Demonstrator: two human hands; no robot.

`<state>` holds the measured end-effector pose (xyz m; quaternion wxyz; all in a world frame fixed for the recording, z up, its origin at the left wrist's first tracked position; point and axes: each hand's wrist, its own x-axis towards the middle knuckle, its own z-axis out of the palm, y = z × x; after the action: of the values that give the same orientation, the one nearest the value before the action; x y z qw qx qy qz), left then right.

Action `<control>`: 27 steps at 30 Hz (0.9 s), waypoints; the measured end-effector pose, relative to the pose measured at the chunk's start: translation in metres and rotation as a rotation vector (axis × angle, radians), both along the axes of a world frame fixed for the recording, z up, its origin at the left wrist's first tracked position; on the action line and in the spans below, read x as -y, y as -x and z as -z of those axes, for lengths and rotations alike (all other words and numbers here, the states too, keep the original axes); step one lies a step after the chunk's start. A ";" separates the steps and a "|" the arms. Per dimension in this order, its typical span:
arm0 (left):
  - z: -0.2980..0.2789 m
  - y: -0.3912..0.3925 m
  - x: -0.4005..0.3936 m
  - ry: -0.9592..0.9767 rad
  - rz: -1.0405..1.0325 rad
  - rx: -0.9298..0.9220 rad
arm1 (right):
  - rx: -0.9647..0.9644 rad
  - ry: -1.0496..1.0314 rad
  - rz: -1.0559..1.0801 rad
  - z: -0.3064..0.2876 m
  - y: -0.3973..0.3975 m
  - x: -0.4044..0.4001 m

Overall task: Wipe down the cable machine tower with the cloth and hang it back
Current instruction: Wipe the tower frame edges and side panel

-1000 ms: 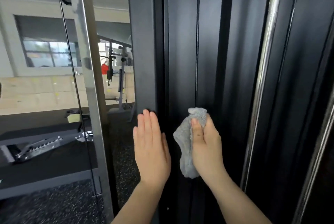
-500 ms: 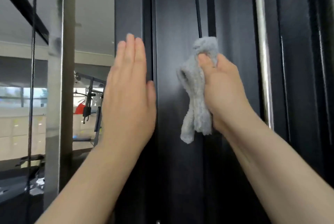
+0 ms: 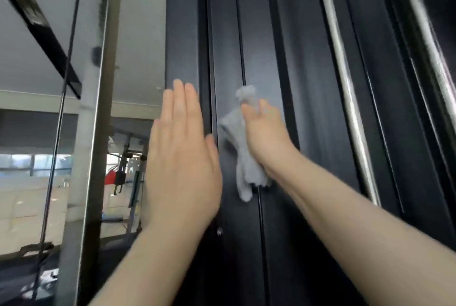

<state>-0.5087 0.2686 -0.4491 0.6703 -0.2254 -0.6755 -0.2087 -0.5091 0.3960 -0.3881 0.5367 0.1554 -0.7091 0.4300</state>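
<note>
The black cable machine tower point(image 3: 306, 64) fills the middle and right of the head view, with vertical ribs and grooves. My right hand point(image 3: 265, 133) grips a bunched grey cloth point(image 3: 243, 170) and presses it against a central panel of the tower; a loose end of the cloth hangs below my palm. My left hand point(image 3: 182, 155) lies flat with straight fingers on the tower's left edge, beside the cloth. Both forearms reach up from the bottom of the frame.
Two chrome guide rods point(image 3: 345, 83) run up the tower's right side. A steel upright point(image 3: 96, 133) and a thin black cable point(image 3: 61, 98) stand to the left. Beyond them are other gym equipment point(image 3: 123, 177), a window and a dark floor.
Both hands and the cloth have travelled up the tower, and my view has tilted upward with them. The right hand has kept its grip on the cloth; the left has stayed flat.
</note>
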 end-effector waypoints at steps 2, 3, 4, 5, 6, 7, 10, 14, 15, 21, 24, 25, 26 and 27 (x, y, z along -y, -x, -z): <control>0.036 0.002 -0.004 -0.019 -0.036 -0.017 | 0.036 0.024 0.029 0.042 0.016 0.003; 0.046 0.004 -0.005 -0.029 -0.051 -0.018 | 0.054 0.031 0.033 0.064 0.019 0.005; 0.050 0.005 -0.006 -0.042 -0.065 -0.018 | 0.080 0.027 0.019 0.085 0.019 0.009; 0.051 0.005 -0.007 -0.057 -0.073 -0.009 | 0.105 0.013 0.002 0.105 0.017 0.012; 0.051 0.003 -0.007 -0.064 -0.077 0.007 | 0.130 -0.017 0.001 0.120 0.013 0.015; 0.053 0.003 -0.007 -0.063 -0.080 0.018 | 0.151 -0.049 0.008 0.129 0.007 0.015; 0.055 0.004 -0.006 -0.071 -0.073 0.013 | 0.073 -0.064 0.067 0.108 -0.010 -0.002; 0.057 0.002 -0.008 -0.084 -0.074 0.021 | -0.036 -0.039 0.097 0.094 -0.015 -0.022; 0.056 0.001 -0.008 -0.080 -0.079 0.024 | 0.047 -0.070 0.086 0.120 -0.012 -0.021; 0.058 -0.003 -0.008 -0.110 -0.087 0.049 | 0.322 -0.162 -0.004 0.194 -0.021 -0.016; 0.056 -0.003 -0.008 -0.101 -0.093 0.042 | 0.107 0.042 -0.047 0.129 -0.031 -0.017; 0.055 -0.004 -0.008 -0.103 -0.096 0.043 | 0.069 0.101 -0.081 0.116 -0.030 -0.015; 0.057 -0.006 -0.009 -0.106 -0.100 0.048 | 0.066 0.110 -0.089 0.116 -0.027 -0.008; 0.063 -0.007 -0.008 -0.100 -0.108 0.057 | 0.085 0.098 -0.082 0.131 -0.022 0.001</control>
<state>-0.5013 0.2771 -0.5118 0.6717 -0.1488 -0.6942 -0.2117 -0.4872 0.3954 -0.5191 0.4951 0.1396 -0.7022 0.4923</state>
